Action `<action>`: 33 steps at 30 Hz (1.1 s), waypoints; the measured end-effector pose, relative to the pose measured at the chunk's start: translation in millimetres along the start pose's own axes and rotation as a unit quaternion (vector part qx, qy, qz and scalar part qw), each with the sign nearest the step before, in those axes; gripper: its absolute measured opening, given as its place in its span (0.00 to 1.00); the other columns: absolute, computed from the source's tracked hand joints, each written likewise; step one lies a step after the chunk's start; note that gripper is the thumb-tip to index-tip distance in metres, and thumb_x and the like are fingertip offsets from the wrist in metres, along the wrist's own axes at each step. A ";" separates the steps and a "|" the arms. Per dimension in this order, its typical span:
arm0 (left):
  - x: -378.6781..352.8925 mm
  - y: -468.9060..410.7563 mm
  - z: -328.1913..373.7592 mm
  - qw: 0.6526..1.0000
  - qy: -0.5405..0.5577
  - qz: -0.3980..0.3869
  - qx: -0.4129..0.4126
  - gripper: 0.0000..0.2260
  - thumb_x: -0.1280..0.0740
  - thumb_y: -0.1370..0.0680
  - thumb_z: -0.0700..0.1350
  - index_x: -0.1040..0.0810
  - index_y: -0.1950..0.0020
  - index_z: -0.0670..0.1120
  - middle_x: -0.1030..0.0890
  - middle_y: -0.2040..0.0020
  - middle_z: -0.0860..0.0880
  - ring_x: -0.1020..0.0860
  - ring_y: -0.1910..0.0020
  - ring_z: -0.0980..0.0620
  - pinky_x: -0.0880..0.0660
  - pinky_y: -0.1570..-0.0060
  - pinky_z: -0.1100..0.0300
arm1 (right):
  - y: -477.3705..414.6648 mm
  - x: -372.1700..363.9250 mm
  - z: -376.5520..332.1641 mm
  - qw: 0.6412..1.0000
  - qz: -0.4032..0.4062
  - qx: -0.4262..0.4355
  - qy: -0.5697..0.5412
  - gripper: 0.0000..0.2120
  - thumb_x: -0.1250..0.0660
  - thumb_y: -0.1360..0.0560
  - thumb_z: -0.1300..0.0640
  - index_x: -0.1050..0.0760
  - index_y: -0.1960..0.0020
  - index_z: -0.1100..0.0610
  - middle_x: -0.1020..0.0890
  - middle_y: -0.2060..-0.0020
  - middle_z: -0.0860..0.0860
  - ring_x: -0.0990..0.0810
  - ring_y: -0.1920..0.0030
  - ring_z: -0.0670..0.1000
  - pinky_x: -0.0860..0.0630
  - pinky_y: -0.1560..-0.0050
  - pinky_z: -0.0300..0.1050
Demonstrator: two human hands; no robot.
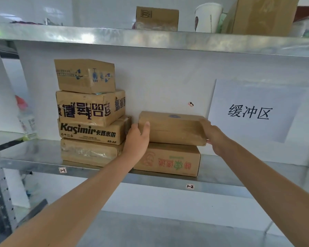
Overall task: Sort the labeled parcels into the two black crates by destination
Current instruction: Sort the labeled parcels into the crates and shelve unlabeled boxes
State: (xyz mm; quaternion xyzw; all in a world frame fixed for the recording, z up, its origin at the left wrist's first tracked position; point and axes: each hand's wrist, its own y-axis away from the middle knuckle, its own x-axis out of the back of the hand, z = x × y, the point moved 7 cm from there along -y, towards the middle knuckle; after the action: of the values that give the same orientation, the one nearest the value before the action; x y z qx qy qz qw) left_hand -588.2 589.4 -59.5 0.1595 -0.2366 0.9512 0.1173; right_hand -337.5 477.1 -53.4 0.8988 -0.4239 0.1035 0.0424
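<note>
A flat brown cardboard parcel lies on top of a second parcel with red and green print on the middle metal shelf. My left hand grips the top parcel's left end, thumb on its front face. My right hand clasps its right end. To the left stands a stack of several cardboard boxes; one reads "Kasimir". No black crate is in view.
A white paper sign hangs on the wall behind the shelf at the right. The upper shelf carries a small box, a paper cup and a large carton. A plastic bottle stands at far left. A lower shelf lies below.
</note>
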 end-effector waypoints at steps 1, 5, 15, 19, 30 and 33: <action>2.1 2.5 1.7 1.000 0.008 0.007 -0.004 0.24 0.46 0.18 0.59 0.31 0.33 0.42 0.24 0.40 0.42 0.26 0.39 0.44 0.31 0.44 0.53 | -0.6 1.9 2.5 1.000 -0.002 0.007 -0.006 0.48 0.40 0.35 0.28 0.38 0.24 0.56 0.32 0.29 0.52 0.30 0.31 0.56 0.33 0.29 0.55; 17.3 19.6 24.6 0.997 0.038 0.048 -0.049 0.15 0.44 0.18 0.58 0.30 0.48 0.46 0.24 0.53 0.47 0.25 0.53 0.49 0.34 0.61 0.60 | 17.2 22.7 -6.6 0.996 0.036 0.072 -0.035 0.40 0.42 0.27 0.31 0.41 0.24 0.54 0.34 0.29 0.52 0.33 0.30 0.57 0.36 0.28 0.59; 64.4 113.0 22.8 0.971 0.206 0.122 -0.007 0.22 0.40 0.23 0.66 0.24 0.51 0.47 0.20 0.54 0.48 0.23 0.54 0.55 0.24 0.46 0.54 | 118.3 48.7 10.9 0.974 -0.008 0.180 -0.139 0.26 0.33 0.24 0.39 0.35 0.37 0.54 0.27 0.42 0.48 0.26 0.39 0.49 0.28 0.33 0.54; 81.6 172.2 -3.2 0.972 0.188 0.142 -0.002 0.14 0.35 0.22 0.59 0.21 0.50 0.48 0.18 0.55 0.55 0.21 0.53 0.58 0.23 0.48 0.58 | 157.9 41.3 48.7 0.976 -0.036 0.190 -0.100 0.26 0.33 0.25 0.38 0.32 0.35 0.53 0.25 0.42 0.46 0.24 0.40 0.48 0.27 0.38 0.49; 129.2 277.3 -65.5 0.987 0.048 0.152 0.029 0.14 0.38 0.18 0.38 0.22 0.35 0.49 0.19 0.42 0.57 0.23 0.41 0.62 0.27 0.36 0.61 | 229.2 -15.9 112.6 0.966 -0.189 0.175 0.027 0.21 0.29 0.24 0.52 0.33 0.36 0.54 0.25 0.43 0.47 0.25 0.41 0.50 0.27 0.49 0.41; 160.6 303.8 -83.2 0.981 0.001 0.182 0.072 0.16 0.36 0.19 0.37 0.20 0.40 0.57 0.20 0.42 0.51 0.22 0.42 0.55 0.28 0.35 0.54 | 249.8 -49.5 110.5 0.963 -0.245 0.108 -0.030 0.19 0.39 0.22 0.39 0.30 0.41 0.53 0.24 0.48 0.45 0.23 0.44 0.46 0.26 0.41 0.50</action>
State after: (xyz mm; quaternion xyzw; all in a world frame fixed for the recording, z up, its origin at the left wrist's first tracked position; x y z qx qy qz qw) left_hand -847.6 392.3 -196.9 0.1209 -0.1923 0.9714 -0.0695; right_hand -544.0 337.1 -175.0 0.9771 -0.1777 0.1081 -0.0441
